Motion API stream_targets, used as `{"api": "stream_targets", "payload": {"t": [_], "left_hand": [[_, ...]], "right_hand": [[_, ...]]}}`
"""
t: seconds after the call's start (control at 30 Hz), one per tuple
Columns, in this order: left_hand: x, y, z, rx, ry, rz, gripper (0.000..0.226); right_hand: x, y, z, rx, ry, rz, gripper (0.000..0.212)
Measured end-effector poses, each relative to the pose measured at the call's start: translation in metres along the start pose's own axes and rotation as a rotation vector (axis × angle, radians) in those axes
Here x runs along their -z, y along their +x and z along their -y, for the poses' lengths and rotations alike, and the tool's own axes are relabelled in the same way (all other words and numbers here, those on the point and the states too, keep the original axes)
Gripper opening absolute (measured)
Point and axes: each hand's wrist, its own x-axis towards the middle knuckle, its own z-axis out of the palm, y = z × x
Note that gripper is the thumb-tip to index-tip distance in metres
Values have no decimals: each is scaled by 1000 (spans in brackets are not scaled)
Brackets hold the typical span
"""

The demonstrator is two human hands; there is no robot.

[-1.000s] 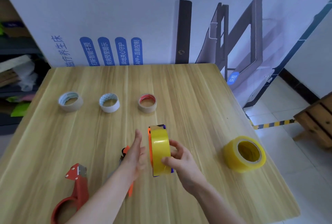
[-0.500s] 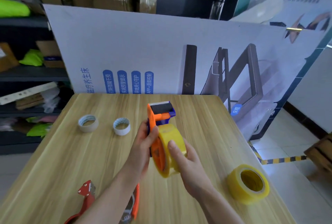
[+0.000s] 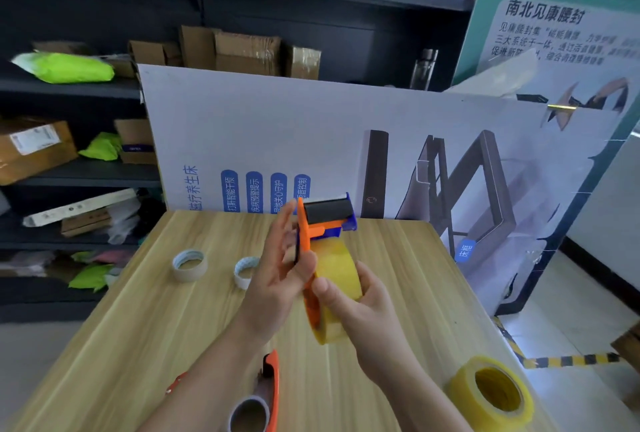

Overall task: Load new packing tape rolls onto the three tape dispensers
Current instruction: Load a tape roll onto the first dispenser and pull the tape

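Note:
An orange and blue tape dispenser (image 3: 317,223) is held up over the middle of the wooden table (image 3: 138,327), with a yellow tape roll (image 3: 337,269) sitting in it. My left hand (image 3: 277,279) holds the dispenser's orange side plate, thumb across its front edge and fingers straight behind it. My right hand (image 3: 363,307) grips the yellow roll from the right and below, thumb on its near face. A second yellow roll (image 3: 491,393) lies flat at the table's near right. A second orange dispenser (image 3: 272,383) with a bare core lies near the front edge. A red dispenser (image 3: 176,382) peeks out behind my left arm.
Two used-up white tape cores (image 3: 189,264) (image 3: 243,271) lie on the table's left half, the second partly behind my left hand. A large printed board (image 3: 242,140) stands along the table's far edge, with dark shelves of boxes behind it.
The dispenser with the yellow roll has been lifted off the table and raised. My left hand came onto its orange plate. The camera has tilted upward.

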Motion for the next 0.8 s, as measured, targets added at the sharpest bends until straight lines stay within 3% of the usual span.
{"api": "stream_targets", "payload": {"t": [0.17,0.33,0.6,0.8], "left_hand": [[11,2,-23,-448,717,-184,44],[13,10,-35,-611,1035,-115,17],[6,14,-43,-612,1228,7,15],[-1,20,-48,-647,1337,-47,19]], "right_hand": [[-2,2,5,56,-66,-29,59],[-1,5,2,87,-135,-53,54],[5,6,0,102,-210,-76,63],[9,1,3,61,-245,8,46]]}}
